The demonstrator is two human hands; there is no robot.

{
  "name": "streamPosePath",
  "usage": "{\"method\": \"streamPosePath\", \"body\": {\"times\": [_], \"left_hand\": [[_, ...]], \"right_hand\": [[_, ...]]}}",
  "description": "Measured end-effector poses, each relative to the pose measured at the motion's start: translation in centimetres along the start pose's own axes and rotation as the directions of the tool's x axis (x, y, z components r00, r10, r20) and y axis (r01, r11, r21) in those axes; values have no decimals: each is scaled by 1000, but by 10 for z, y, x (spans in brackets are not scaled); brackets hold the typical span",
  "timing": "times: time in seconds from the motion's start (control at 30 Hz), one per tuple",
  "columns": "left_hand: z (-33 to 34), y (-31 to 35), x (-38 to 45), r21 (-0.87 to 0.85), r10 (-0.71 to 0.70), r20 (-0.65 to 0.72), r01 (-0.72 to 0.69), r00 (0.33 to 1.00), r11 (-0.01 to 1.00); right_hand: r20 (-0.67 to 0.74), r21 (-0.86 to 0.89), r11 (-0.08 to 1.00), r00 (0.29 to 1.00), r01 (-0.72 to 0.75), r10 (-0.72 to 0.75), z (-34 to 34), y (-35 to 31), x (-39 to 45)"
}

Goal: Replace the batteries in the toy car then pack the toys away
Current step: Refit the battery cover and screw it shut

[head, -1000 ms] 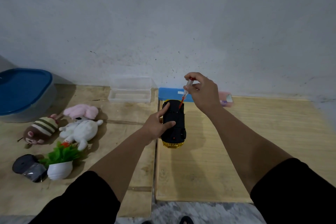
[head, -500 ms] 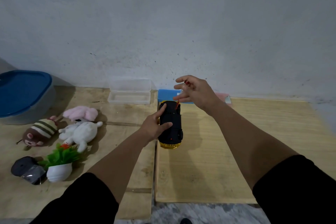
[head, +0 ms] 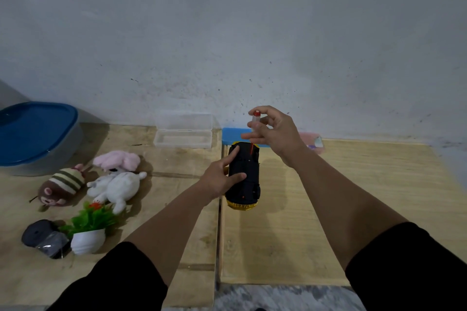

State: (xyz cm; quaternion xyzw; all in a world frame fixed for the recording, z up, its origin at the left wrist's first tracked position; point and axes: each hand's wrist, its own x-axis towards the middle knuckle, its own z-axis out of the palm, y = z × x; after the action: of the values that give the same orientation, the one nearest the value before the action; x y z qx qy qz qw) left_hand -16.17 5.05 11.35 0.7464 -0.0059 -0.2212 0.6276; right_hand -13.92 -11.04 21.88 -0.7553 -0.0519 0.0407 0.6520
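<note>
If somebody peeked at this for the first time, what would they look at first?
Probably the two hands in the middle: the left hand holds the upside-down toy car on the wooden table, while the right hand pinches a small screwdriver over it. Next, the soft toys and the big blue-lidded tub on the left.

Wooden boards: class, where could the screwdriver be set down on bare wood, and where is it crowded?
Free: the right board, between the toy car and the wall, and the stretch nearer than the car. Crowded: the left board, with the plush toys, potted plant, blue-lidded tub and clear box.
</note>
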Motion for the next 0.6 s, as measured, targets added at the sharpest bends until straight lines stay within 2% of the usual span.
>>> {"method": "streamPosePath", "body": {"times": [0.27,0.4,0.6], "left_hand": [[-5,3,-3,-9,13,-8,-13,1000,1000],[-7,3,-5,-11,18,-14,-18,1000,1000],[-12,7,-8,-29,21,-7,-21,1000,999]], "right_hand": [[15,51,999,1000,-3,2,5,-2,-2],[10,3,1000,1000,1,-1,6,-5,-2],[25,22,1000,1000,16,-16,10,-10,-4]]}}
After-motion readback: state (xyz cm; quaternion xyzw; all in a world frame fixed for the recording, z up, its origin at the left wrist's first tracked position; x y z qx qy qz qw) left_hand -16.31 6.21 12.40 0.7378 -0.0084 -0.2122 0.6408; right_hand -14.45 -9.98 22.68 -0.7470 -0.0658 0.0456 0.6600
